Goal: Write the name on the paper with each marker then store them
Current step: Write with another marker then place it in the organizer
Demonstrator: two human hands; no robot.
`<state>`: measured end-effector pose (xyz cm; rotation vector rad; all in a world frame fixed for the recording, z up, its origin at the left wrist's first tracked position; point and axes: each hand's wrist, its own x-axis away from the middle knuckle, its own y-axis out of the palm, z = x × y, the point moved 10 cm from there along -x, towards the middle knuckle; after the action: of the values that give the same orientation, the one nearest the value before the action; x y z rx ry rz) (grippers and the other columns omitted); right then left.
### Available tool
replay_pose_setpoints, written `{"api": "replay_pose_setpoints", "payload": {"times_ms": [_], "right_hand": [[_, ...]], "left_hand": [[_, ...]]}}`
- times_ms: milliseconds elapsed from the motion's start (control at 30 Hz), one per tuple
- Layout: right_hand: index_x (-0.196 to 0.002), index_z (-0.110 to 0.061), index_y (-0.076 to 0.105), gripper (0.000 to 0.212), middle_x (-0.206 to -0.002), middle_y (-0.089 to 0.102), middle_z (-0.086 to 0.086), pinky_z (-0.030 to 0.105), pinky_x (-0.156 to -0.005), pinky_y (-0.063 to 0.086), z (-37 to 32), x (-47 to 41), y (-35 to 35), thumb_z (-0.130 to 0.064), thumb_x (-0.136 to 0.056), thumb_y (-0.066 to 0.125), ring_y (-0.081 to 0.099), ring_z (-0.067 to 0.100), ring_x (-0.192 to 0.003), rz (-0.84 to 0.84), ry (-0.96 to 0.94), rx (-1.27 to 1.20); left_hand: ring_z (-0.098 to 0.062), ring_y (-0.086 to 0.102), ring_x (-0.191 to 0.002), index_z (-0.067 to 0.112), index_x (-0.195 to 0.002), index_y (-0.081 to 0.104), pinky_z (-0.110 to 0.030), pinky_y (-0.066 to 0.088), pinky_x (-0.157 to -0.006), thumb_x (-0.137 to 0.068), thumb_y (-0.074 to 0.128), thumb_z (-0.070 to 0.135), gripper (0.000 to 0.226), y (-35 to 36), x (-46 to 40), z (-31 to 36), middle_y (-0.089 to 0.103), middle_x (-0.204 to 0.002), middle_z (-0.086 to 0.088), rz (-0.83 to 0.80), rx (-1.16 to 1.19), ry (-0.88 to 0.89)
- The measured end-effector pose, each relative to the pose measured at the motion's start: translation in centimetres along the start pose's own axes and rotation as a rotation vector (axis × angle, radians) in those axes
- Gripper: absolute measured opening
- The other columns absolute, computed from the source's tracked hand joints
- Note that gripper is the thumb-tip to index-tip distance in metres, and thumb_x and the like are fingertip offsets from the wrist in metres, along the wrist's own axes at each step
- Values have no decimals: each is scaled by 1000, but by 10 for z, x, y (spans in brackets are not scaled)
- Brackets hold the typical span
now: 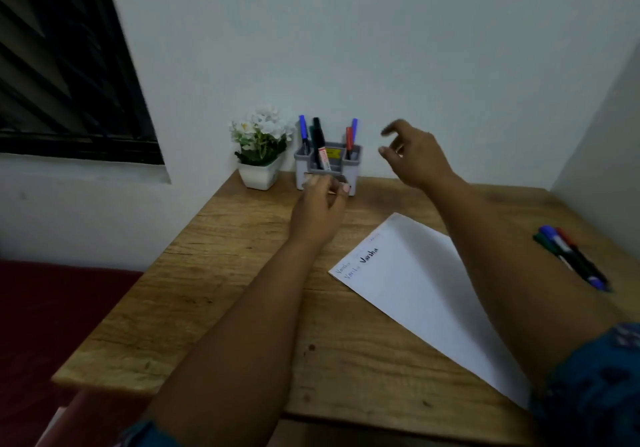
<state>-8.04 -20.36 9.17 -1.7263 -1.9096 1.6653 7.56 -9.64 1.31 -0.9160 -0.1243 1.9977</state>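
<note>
A white sheet of paper (419,280) lies on the wooden desk (221,273), with a name written three times near its far left corner. A grey pen holder (327,164) stands at the back against the wall and holds several markers, among them a black one (320,145). My left hand (320,207) is at the holder's front base, fingers curled against it; whether it grips anything I cannot tell. My right hand (412,152) hovers in the air right of the holder, fingers loosely spread, holding nothing. Three markers (571,256) lie together on the desk at the right.
A white pot with white flowers (259,148) stands left of the holder. A dark window (62,65) is at the upper left. Walls close the desk at the back and right. A red surface (52,308) lies below the desk's left edge.
</note>
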Motion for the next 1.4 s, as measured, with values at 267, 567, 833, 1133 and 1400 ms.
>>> {"api": "replay_pose_setpoints", "payload": {"times_ms": [267,567,833,1133,1400], "right_hand": [[-110,1,67,24,-119,64,21,39,-97,44,142,134,-83,-5,-93,51,59,34,-111,-123,445,397],[-115,2,63,23,-123,62,20,36,-95,46,177,184,-98,-2,-93,57,59,32,-114,-105,714,381],[-101,0,64,12,-110,64,20,33,-76,46,187,188,-106,-2,-92,57,61,32,-100,-42,794,350],[-106,-2,64,17,-101,60,16,33,-71,38,65,154,-50,-7,-95,52,51,25,-84,-129,48,185],[-117,-17,57,24,-90,69,3,33,-59,44,-5,160,-15,-29,-102,43,60,18,-72,-142,-185,51]], "left_hand": [[-5,55,-81,22,-76,65,-25,39,-64,-89,61,38,21,62,52,85,60,-81,12,-245,30,205],[-12,55,-88,19,-85,66,-29,43,-68,-89,64,31,12,74,73,100,60,-92,8,-174,12,219],[-12,55,-85,14,-87,68,-28,45,-73,-89,64,28,15,65,68,85,64,-95,0,-151,-49,193],[-10,60,-98,18,-129,52,-28,50,-81,-97,52,32,35,78,66,75,58,-119,5,-231,93,51],[-14,71,-74,-2,-102,64,-33,58,-76,-95,57,28,32,86,61,48,70,-79,-6,-350,530,-258]]}}
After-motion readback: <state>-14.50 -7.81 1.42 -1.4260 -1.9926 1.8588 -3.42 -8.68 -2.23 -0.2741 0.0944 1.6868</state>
